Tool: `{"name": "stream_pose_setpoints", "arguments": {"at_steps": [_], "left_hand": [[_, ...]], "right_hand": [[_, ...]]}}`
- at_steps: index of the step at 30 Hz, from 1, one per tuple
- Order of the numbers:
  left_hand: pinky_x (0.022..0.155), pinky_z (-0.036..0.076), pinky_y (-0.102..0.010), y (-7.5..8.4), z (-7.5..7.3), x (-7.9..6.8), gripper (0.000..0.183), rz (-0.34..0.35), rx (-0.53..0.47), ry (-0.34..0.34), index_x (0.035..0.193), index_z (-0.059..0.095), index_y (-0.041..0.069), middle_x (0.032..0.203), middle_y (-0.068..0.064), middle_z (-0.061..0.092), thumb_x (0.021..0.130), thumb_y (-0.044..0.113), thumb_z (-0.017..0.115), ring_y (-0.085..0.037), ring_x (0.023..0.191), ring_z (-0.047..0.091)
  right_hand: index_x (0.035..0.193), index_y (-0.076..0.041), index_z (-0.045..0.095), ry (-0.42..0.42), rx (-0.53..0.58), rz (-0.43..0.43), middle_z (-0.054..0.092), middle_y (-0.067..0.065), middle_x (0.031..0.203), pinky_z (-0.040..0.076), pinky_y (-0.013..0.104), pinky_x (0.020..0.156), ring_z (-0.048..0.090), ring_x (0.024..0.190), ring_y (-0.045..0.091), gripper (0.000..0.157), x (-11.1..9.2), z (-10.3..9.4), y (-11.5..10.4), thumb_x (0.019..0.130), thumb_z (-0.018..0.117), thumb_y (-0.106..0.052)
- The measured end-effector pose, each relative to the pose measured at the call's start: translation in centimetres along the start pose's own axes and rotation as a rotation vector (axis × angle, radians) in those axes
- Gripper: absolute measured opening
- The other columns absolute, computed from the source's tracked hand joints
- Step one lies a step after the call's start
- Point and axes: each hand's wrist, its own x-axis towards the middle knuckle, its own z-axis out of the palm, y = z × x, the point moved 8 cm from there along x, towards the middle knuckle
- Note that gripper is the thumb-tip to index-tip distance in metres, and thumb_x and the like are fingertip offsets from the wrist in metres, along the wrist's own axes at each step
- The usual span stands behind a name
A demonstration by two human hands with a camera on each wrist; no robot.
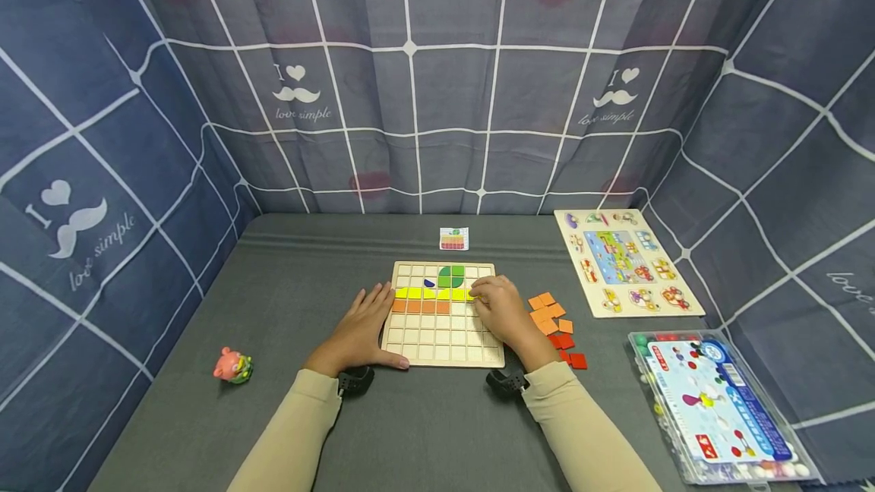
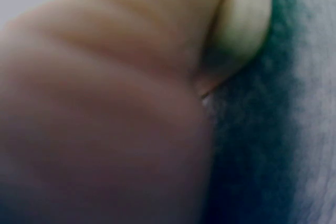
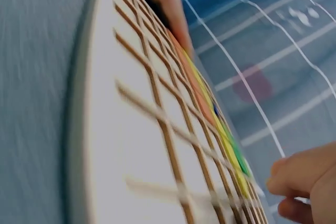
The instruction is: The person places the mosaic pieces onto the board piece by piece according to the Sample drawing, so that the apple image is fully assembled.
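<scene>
A pale wooden grid board (image 1: pixel 443 336) lies on the table. It carries a row of yellow tiles (image 1: pixel 429 294), a shorter row of orange tiles (image 1: pixel 421 307), green pieces (image 1: pixel 451 276) and a small blue piece (image 1: pixel 429 283). My left hand (image 1: pixel 362 329) rests along the board's left edge, fingers extended and thumb at the near corner; its wrist view is a blur of skin. Bent fingers of my right hand (image 1: pixel 497 306) reach over the right edge to the yellow row's end. Thumb and finger (image 3: pixel 302 179) hide whether a tile sits between them.
Loose orange tiles (image 1: pixel 544 316) and red tiles (image 1: pixel 577 361) lie right of the board. Behind it is a small pattern card (image 1: pixel 454 239). A picture puzzle board (image 1: pixel 625 264) and a clear plastic kit box (image 1: pixel 724 408) stand right; a pink figurine (image 1: pixel 232 365) stands left.
</scene>
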Motion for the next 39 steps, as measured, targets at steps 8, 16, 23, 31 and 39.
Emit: {"name": "stream_pose_setpoints", "arguments": {"at_steps": [8, 16, 23, 31, 39], "left_hand": [[0.125, 0.002, -0.054, 0.1, 0.0, 0.0, 0.152, -0.001, 0.022, -0.007, 0.166, 0.016, -0.004, 0.173, -0.021, 0.011, 0.063, 0.093, 0.073, -0.036, 0.159, 0.008], [0.125, 0.003, -0.055, 0.1, -0.3, 0.0, 0.151, 0.011, 0.011, 0.015, 0.165, 0.019, -0.005, 0.172, -0.022, 0.013, 0.063, 0.091, 0.076, -0.038, 0.158, 0.011], [0.125, 0.004, -0.056, 0.2, -0.2, 0.1, 0.152, 0.01, 0.007, 0.006, 0.165, 0.019, -0.005, 0.172, -0.022, 0.014, 0.062, 0.093, 0.074, -0.038, 0.158, 0.011], [0.125, 0.003, -0.055, 0.2, -0.2, -0.1, 0.152, 0.007, 0.016, 0.009, 0.165, 0.019, -0.005, 0.172, -0.022, 0.013, 0.063, 0.093, 0.073, -0.037, 0.158, 0.01], [0.125, 0.005, -0.057, 0.2, -0.3, -0.1, 0.151, 0.016, 0.011, 0.015, 0.165, 0.019, -0.006, 0.172, -0.022, 0.014, 0.064, 0.091, 0.075, -0.039, 0.158, 0.012]], "right_hand": [[0.105, -0.001, 0.08, 0.012, -0.097, 0.269, 0.071, 0.016, 0.112, 0.043, 0.062, 0.104, 0.064, 0.108, 0.042, 0.014, -2.6, -3.9, 5.5, 0.092, 0.08, -0.006], [0.1, 0.001, 0.079, 0.035, -0.125, 0.386, 0.067, 0.014, 0.098, 0.048, 0.056, 0.093, 0.063, 0.096, 0.038, 0.019, -4.6, -6.2, 8.3, 0.088, 0.085, -0.012], [0.099, 0.003, 0.078, 0.034, -0.159, 0.421, 0.067, 0.018, 0.095, 0.049, 0.057, 0.087, 0.062, 0.092, 0.04, 0.022, -5.0, -6.3, 8.2, 0.086, 0.084, -0.013], [0.097, 0.002, 0.077, 0.056, -0.21, 0.437, 0.067, 0.018, 0.092, 0.047, 0.062, 0.089, 0.063, 0.092, 0.044, 0.019, -4.6, -6.0, 7.4, 0.082, 0.081, -0.009], [0.097, -0.002, 0.079, 0.102, -0.146, 0.419, 0.069, 0.013, 0.092, 0.045, 0.062, 0.094, 0.065, 0.093, 0.04, 0.017, -4.3, -5.7, 7.2, 0.081, 0.084, -0.006]]}}
